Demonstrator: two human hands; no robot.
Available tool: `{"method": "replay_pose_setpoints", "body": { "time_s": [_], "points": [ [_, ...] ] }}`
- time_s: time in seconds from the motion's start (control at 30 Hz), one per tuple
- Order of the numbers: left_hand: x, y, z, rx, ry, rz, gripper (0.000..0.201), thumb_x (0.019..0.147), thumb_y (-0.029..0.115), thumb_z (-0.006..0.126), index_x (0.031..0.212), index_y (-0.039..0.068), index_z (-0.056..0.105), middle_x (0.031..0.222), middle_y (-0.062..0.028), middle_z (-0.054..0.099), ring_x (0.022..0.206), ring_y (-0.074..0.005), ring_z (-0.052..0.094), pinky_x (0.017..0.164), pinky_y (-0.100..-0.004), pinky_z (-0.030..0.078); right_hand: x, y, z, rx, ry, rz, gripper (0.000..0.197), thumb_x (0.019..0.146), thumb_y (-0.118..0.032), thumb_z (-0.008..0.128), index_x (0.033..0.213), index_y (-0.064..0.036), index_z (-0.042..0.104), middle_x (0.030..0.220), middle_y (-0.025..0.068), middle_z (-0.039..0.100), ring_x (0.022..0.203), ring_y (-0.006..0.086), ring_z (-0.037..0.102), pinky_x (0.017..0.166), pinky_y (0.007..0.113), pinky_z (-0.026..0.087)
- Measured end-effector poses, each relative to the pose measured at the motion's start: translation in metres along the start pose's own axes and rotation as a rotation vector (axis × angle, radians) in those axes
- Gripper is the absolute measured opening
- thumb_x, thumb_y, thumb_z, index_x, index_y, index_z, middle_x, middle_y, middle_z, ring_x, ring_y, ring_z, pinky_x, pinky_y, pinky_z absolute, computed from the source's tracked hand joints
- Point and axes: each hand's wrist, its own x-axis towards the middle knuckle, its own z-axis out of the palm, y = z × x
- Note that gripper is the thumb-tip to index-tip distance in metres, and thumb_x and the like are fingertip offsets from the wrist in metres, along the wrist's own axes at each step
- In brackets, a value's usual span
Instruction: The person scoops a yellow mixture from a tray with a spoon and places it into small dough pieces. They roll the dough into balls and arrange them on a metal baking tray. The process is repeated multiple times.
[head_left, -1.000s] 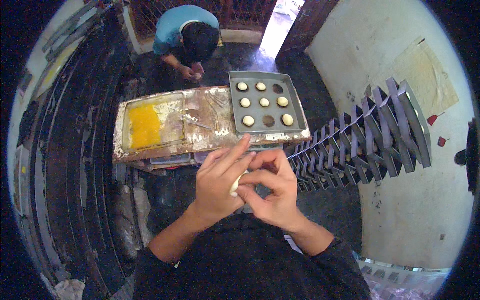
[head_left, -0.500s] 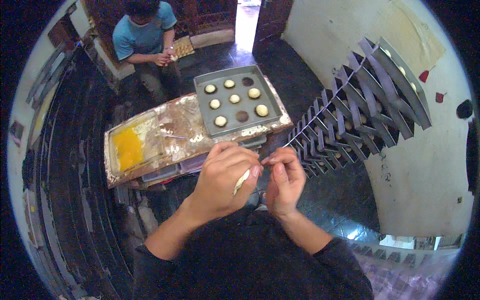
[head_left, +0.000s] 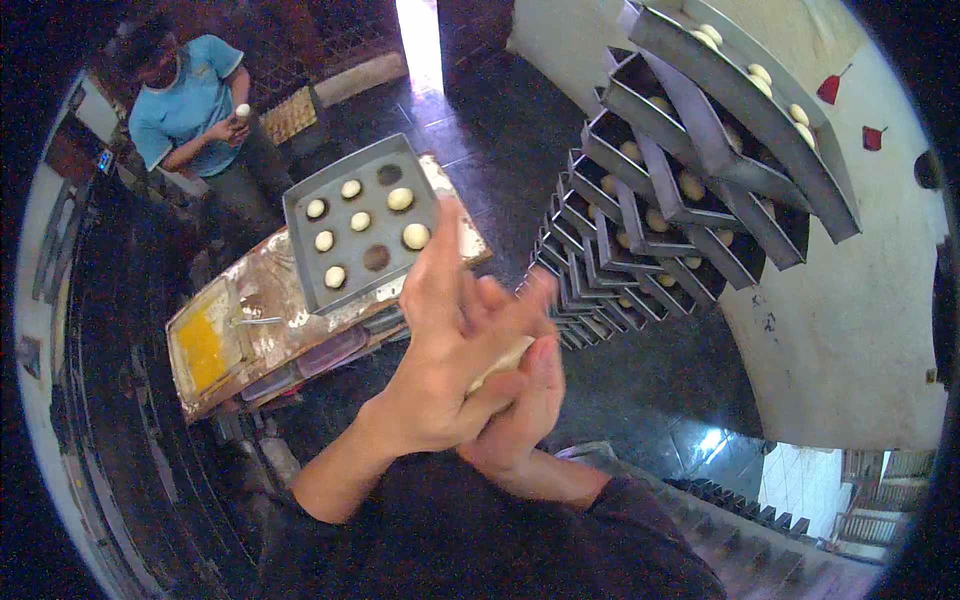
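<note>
A piece of pale dough (head_left: 503,366) sits between my two palms, mostly covered by fingers. My left hand (head_left: 425,370) is on the near side, its thumb raised and its fingers lying across the dough. Behind it, my right hand (head_left: 525,425) cups the dough from the other side, its fingers blurred by motion. Just beyond my hands, a square metal tray (head_left: 318,293) holds several round dough balls (head_left: 361,221) spaced apart, with dark round patches on its bottom. The tray rests on a flour-smeared wooden table (head_left: 270,275).
A shallow pan with yellow paste (head_left: 205,340) lies at the table's left end, near a thin tool (head_left: 257,321). Tall stacks of crisscrossed metal trays (head_left: 690,170) with dough balls stand on the right. Across the table, a person in blue (head_left: 195,105) holds a dough piece.
My hands have come from apart to pressed together around the dough, which was in my left hand. My view has turned right, so the table and tray appear farther left.
</note>
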Motion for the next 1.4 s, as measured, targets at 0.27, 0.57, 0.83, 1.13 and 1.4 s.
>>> {"method": "replay_pose_setpoints", "body": {
  "time_s": [0.27,0.57,0.83,1.13,1.4],
  "points": [
    [0.026,-0.029,0.058,-0.483,-0.080,-0.067,0.023,0.078,0.007,0.084,0.100,0.003,0.078,0.087,-0.0094,0.071,0.082,-0.0225,0.069,0.074,-0.0341,0.055,0.081,-0.027,-0.063,-0.225,-0.217,-0.499,0.023,0.110,-0.022,0.046,0.117,-0.0004,0.050,0.139,0.0270,0.054,0.129,0.0445,0.058,0.111,0.057,0.049],
    [0.036,-0.107,0.048,-0.613,-0.255,-0.599,0.092,0.072,0.007,0.089,0.152,0.013,0.045,0.158,-0.0106,0.042,0.141,-0.0299,0.045,0.113,-0.0422,0.039,0.108,0.022,-0.095,0.012,-0.189,0.146,0.022,0.107,-0.022,0.053,0.106,-0.0007,0.058,0.108,0.0185,0.063,0.098,0.0324,0.068,0.085,0.048,0.058],
    [-0.055,-0.246,0.020,-1.401,-0.129,-1.121,0.099,0.076,0.002,0.086,0.159,0.011,0.034,0.152,-0.0072,0.049,0.139,-0.0234,0.047,0.117,-0.0417,0.040,0.138,0.154,-0.113,-0.244,-0.105,0.487,0.023,0.105,-0.020,0.057,0.103,0.0021,0.062,0.107,0.0207,0.068,0.095,0.0323,0.070,0.087,0.046,0.058],
    [-0.247,-0.329,-0.014,-0.674,0.728,-1.556,0.046,0.092,0.007,0.075,0.134,0.004,0.057,0.130,-0.0085,0.063,0.118,-0.0190,0.060,0.103,-0.0353,0.049,0.254,0.410,-0.156,-1.540,-1.101,0.198,0.034,0.096,-0.020,0.070,0.119,0.0052,0.068,0.120,0.0142,0.072,0.111,0.0323,0.070,0.095,0.037,0.057],
    [-0.305,-0.336,-0.059,-0.625,0.699,-1.703,0.031,0.095,0.007,0.072,0.124,0.003,0.064,0.122,-0.0056,0.067,0.112,-0.0163,0.062,0.100,-0.0330,0.049,0.287,0.485,-0.150,-1.675,-1.919,-0.069,0.079,0.091,-0.049,0.066,0.149,0.0011,0.047,0.165,0.0161,0.031,0.154,0.0368,0.025,0.125,0.056,0.024]
  ]
}}
